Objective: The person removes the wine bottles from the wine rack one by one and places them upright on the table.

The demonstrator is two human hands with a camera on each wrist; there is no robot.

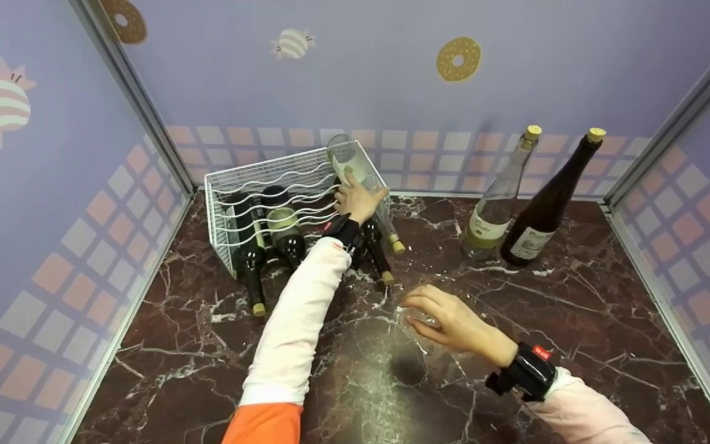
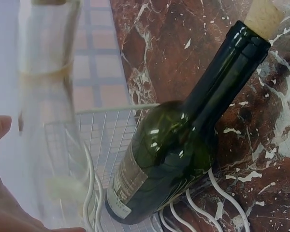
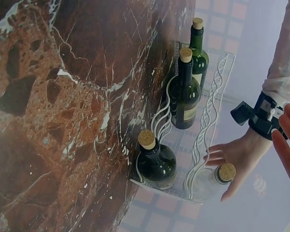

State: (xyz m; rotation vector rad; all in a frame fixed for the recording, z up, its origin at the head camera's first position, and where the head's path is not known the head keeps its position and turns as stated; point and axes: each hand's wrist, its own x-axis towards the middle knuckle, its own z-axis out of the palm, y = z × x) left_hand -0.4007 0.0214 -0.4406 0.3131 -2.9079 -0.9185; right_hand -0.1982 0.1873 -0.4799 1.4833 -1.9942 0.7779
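My left hand [image 1: 358, 200] rests, fingers spread, on a clear glass bottle [image 1: 362, 169] lying on the upper wavy wires at the right end of a white wire rack [image 1: 210, 216]. The bottle's base points to the back wall and its corked neck to the front. In the left wrist view, a corked dark green wine bottle [image 2: 169, 150] lies beside and below it. Two more dark bottles, one with a yellowish cork [image 1: 259, 309], lie in the rack's left half. My right hand [image 1: 450, 320] hovers over the tabletop with loosely bent fingers and holds nothing.
At the right rear stand a clear corked bottle [image 1: 490, 219] and a dark brown corked bottle [image 1: 543, 213], side by side. The dark red marbled tabletop [image 1: 207, 382] is bounded by a purple patterned back wall [image 1: 367, 74] and side panels.
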